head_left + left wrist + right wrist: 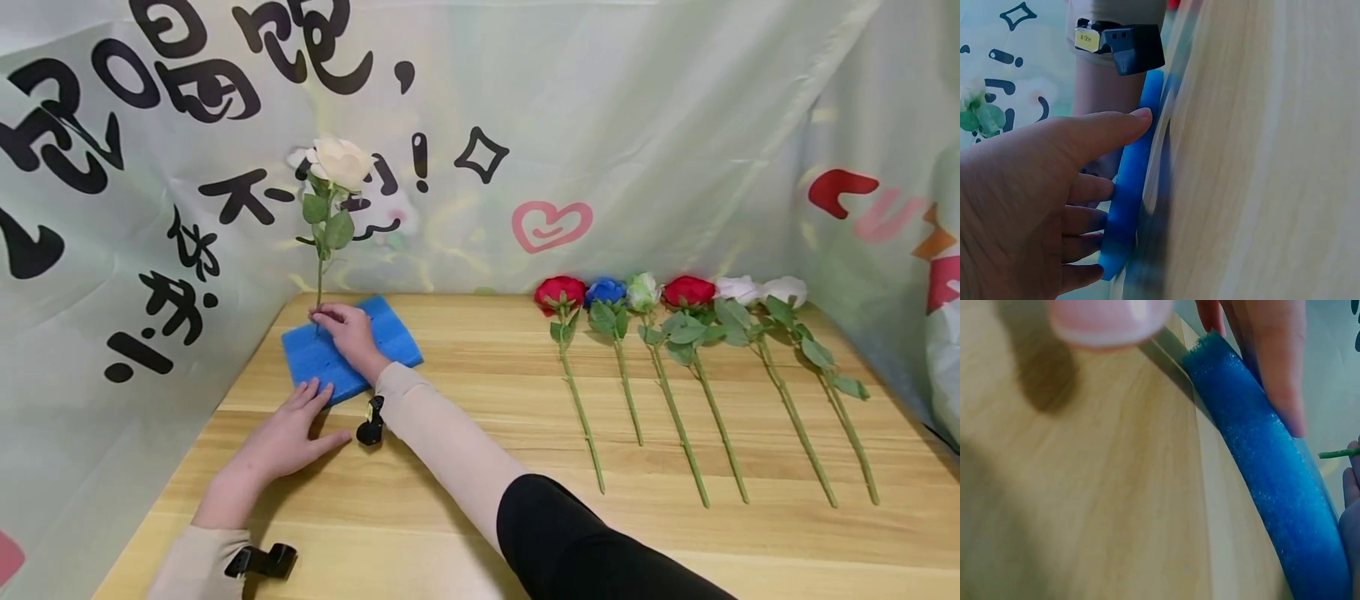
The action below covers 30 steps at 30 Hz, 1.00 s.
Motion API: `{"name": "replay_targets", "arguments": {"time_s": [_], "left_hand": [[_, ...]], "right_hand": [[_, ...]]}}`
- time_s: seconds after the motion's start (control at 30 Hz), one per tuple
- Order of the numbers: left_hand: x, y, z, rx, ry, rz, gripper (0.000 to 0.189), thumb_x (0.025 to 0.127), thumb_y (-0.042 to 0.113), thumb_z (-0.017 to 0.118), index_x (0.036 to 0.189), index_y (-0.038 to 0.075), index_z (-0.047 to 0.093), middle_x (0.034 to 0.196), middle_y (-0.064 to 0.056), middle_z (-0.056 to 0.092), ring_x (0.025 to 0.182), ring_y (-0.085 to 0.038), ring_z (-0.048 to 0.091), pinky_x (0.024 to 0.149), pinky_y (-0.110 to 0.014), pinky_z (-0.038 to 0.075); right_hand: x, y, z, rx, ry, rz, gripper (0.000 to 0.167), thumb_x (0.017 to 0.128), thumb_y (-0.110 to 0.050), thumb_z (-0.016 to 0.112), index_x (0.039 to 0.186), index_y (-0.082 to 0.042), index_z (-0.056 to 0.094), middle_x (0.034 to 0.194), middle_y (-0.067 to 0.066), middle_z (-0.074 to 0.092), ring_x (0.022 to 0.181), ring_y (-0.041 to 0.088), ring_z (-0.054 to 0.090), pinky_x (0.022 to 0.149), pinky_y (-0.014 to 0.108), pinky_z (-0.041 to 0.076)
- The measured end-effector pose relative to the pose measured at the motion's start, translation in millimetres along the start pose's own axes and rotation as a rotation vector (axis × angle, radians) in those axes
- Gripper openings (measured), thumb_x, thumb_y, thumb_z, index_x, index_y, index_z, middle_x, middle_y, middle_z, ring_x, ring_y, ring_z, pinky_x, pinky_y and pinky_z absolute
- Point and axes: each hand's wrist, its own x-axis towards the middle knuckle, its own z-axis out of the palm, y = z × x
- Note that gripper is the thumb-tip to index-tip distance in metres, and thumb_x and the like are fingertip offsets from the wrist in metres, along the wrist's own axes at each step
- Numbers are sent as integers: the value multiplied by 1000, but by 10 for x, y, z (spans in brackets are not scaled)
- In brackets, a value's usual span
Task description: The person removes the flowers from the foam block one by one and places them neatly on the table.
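Observation:
In the head view my right hand (348, 332) pinches the stem of a white artificial rose (341, 162), low on the stem, holding it upright above a blue foam block (390, 333). The cut end of the stem (1334, 454) shows in the right wrist view, a little apart from the foam block (1266, 462). My left hand (288, 437) rests at the block's near left corner, its fingertips on the foam and its thumb stretched out. Seen from the left wrist, those fingers (1085, 219) touch the foam's edge (1129, 194).
Several artificial roses lie in a row at the right of the wooden table (465, 400): a red rose (559, 293), a blue rose (604, 291), a pale green rose (642, 292), another red rose (688, 292) and two whitish ones. A printed cloth (637, 125) hangs behind the table.

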Motion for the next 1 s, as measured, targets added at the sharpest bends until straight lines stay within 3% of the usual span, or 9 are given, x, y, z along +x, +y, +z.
{"name": "replay_targets", "arguments": {"time_s": [0.33,0.67,1.0], "left_hand": [[-6,25,-6,-6,-6,0,92,87,61,60,147,-4,37,155,-32,26,143,-51,24,113,-63,28],[2,50,-28,-8,-15,0,91,88,61,59,148,-4,36,155,-33,25,143,-51,23,113,-64,27],[-11,34,-34,-5,-16,-2,92,88,61,60,147,-4,36,154,-34,25,142,-53,24,111,-66,28]], "right_hand": [[-98,-35,-95,63,-92,6,24,96,-10,59,113,4,67,120,18,69,107,24,70,83,14,53],[-228,-81,-263,168,-203,46,32,98,-7,54,126,8,58,134,22,59,114,33,65,85,20,56],[-410,-109,-434,234,-234,127,31,97,-7,56,126,4,60,117,31,65,108,36,68,84,28,59]]}}
